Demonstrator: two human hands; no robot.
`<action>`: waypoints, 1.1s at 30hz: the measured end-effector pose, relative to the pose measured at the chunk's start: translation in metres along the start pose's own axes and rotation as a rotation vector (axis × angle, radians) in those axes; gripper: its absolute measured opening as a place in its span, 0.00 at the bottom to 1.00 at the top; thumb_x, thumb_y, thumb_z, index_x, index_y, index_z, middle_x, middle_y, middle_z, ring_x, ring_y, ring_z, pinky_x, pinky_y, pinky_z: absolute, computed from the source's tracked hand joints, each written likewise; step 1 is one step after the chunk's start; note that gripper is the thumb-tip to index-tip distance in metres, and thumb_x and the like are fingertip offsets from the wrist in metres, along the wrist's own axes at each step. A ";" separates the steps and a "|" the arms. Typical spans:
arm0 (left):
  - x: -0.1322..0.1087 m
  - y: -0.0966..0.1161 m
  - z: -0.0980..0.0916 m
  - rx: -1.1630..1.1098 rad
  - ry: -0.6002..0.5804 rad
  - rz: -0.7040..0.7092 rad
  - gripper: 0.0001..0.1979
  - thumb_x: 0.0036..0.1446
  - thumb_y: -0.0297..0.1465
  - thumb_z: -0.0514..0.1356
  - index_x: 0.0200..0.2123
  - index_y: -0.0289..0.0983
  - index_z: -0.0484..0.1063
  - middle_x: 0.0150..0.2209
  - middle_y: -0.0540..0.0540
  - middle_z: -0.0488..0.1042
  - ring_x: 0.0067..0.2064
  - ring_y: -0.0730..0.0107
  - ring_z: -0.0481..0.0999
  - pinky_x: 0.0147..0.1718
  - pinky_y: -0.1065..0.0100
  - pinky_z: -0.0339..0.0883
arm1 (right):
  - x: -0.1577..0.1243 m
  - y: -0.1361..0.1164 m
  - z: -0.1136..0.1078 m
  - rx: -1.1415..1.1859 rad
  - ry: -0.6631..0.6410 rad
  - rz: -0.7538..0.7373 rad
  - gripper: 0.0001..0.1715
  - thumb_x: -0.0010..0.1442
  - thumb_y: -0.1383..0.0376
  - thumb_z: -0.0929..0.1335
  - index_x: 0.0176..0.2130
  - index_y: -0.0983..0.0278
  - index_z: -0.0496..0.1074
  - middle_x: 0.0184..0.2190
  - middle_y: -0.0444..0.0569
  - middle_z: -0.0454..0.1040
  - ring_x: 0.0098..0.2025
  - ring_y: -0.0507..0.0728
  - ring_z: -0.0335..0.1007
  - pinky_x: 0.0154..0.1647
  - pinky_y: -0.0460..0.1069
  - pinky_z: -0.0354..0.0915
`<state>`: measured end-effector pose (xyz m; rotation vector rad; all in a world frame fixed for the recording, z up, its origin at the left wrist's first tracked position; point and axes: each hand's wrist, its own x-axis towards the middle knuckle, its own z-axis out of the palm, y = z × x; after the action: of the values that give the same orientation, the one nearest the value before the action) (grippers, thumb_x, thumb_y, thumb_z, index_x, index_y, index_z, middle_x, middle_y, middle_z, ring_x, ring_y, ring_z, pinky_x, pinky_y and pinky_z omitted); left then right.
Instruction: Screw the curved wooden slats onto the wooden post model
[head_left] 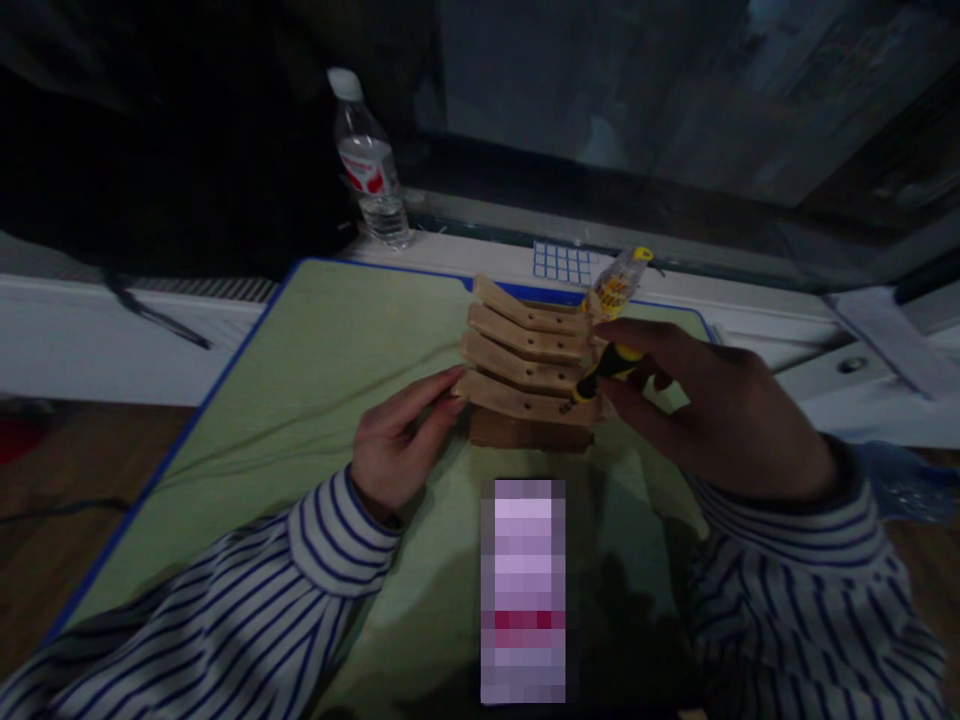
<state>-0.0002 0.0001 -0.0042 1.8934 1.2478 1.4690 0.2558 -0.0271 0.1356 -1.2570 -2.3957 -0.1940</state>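
Observation:
Several angled wooden slats point(499, 345) with small dark holes stand in a row on a wooden base block point(525, 433), near the middle of the table. My left hand point(401, 430) pinches the left end of the nearest slat between thumb and fingers. A black and yellow screwdriver point(611, 368) is held in my right hand point(697, 400), its handle between thumb and fingers. It slants down to the left, and its tip is by the right hole of the nearest slat. Whether the tip sits in a screw is too small to tell.
A phone point(523, 590) with a blurred-out lit screen lies on the green table point(360, 310) nearest me. Behind, on the sill, stand a water bottle point(373, 165) and a clear package with a yellow top point(624, 280), beside a blue-gridded sheet point(562, 262).

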 end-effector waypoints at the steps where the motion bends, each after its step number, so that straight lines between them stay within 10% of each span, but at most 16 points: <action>1: 0.000 0.000 0.000 0.008 -0.002 -0.003 0.15 0.59 0.34 0.62 0.49 0.39 0.76 0.46 0.46 0.80 0.45 0.65 0.80 0.47 0.66 0.75 | 0.000 0.000 0.000 -0.002 0.001 -0.003 0.21 0.61 0.67 0.67 0.54 0.66 0.67 0.32 0.47 0.78 0.27 0.53 0.74 0.26 0.47 0.68; 33: -0.001 0.001 -0.001 0.008 0.000 -0.036 0.15 0.59 0.35 0.62 0.49 0.42 0.77 0.46 0.47 0.80 0.45 0.64 0.81 0.47 0.64 0.76 | 0.001 -0.002 0.000 0.009 -0.038 0.035 0.22 0.62 0.66 0.66 0.55 0.65 0.66 0.35 0.48 0.80 0.30 0.55 0.77 0.29 0.49 0.70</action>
<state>-0.0005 -0.0009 -0.0035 1.8664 1.2830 1.4474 0.2532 -0.0275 0.1359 -1.3083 -2.4022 -0.1500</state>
